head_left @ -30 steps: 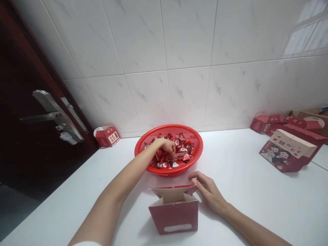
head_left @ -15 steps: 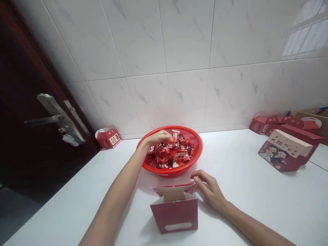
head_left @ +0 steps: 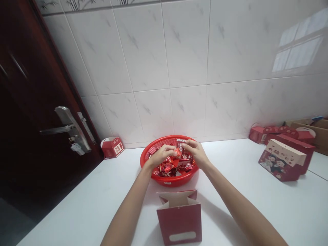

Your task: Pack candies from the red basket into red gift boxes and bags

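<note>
Over the red plastic basket [head_left: 168, 181], my left hand [head_left: 163, 155] pinches a small orange-red wrapped candy [head_left: 177, 152]. My right hand [head_left: 196, 152] reaches over the basket's right side, its fingers bent and slightly apart, close to that candy and to a candy packet with a white dotted edge [head_left: 180, 142]. Whether its fingertips touch either one I cannot make out. Several red-wrapped candies [head_left: 167, 167] fill the basket. In front of it stands a dark red cardboard box [head_left: 179, 220] with its top open and a slot low on the near side; its contents are hidden.
A small red gift box [head_left: 112, 147] stands by the wall at left, near the dark door [head_left: 51, 85] with its metal handle. At right are a printed box [head_left: 280, 160], several red boxes [head_left: 258, 134] and a brown carton [head_left: 321, 136]. White tiles back the white table.
My right hand has moved from beside the open box up to the basket, near my left hand. My left hand still holds the orange-red candy. The view has tilted upward.
</note>
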The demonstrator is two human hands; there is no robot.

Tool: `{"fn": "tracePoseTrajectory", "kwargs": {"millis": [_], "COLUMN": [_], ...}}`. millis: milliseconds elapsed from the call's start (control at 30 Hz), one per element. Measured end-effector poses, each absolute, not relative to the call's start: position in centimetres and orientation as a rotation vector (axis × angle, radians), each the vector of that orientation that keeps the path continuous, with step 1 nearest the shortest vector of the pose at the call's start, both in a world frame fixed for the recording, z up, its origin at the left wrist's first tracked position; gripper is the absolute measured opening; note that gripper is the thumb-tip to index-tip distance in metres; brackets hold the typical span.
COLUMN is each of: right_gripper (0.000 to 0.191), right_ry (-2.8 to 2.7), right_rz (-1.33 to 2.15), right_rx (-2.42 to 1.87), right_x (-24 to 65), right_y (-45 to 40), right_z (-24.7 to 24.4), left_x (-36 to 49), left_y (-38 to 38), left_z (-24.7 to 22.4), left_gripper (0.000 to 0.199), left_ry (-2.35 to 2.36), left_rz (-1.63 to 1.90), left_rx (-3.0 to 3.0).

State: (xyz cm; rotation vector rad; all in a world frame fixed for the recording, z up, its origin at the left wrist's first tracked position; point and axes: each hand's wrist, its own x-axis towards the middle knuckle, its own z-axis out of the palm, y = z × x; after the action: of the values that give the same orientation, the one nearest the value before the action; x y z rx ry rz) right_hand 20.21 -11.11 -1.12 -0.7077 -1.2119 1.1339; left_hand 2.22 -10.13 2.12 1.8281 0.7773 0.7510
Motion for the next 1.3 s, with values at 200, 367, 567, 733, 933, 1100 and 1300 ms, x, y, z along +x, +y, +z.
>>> {"fn": "tracePoseTrajectory", "kwargs": {"millis": [200,367,567,733,933,1100,1300], "right_gripper": [0.046,0.043,0.028,0.026,0.035,0.028,0.02], "right_ry": [-1.055,-1.067,-1.325,-1.449,-1.36,-1.033,-0.912], "right_rz": [1.084,1.084,0.929,0.91,1.094,1.001,1.068], "right_rx": [-0.696,-0.748,-0.791,-0.828,-0.795,-0.864,-0.892], "right_x": [18.5,18.5,18.5,18.2,18.6,19.1,19.1], "right_y": [-9.0,-8.9,-9.3,-9.6,-9.9,-9.3,-9.1], "right_z": [-2.2,-3.0,-3.1,-3.0,-2.6,-2.8,-2.7], "left_x": [2.1,2.2,2.1,1.8,2.2,2.3,2.9], "left_y": [-9.5,-9.2,-9.0,-8.7,-8.7,-9.0,-9.6], "left_z": [0.6,0.5,0.0,-0.9,-0.7,-1.3,-2.0], "left_gripper": [0.043,0.054,0.049,0.049,0.045,0.027,0.017], "left_ry": [0.934,0.963,0.955,0.972,0.996,1.101,1.259], "left_rz": [1.038,1.104,1.075,1.074,1.201,0.884,0.326], "left_rx": [1.586,1.533,1.592,1.677,1.66,1.914,2.374]}}
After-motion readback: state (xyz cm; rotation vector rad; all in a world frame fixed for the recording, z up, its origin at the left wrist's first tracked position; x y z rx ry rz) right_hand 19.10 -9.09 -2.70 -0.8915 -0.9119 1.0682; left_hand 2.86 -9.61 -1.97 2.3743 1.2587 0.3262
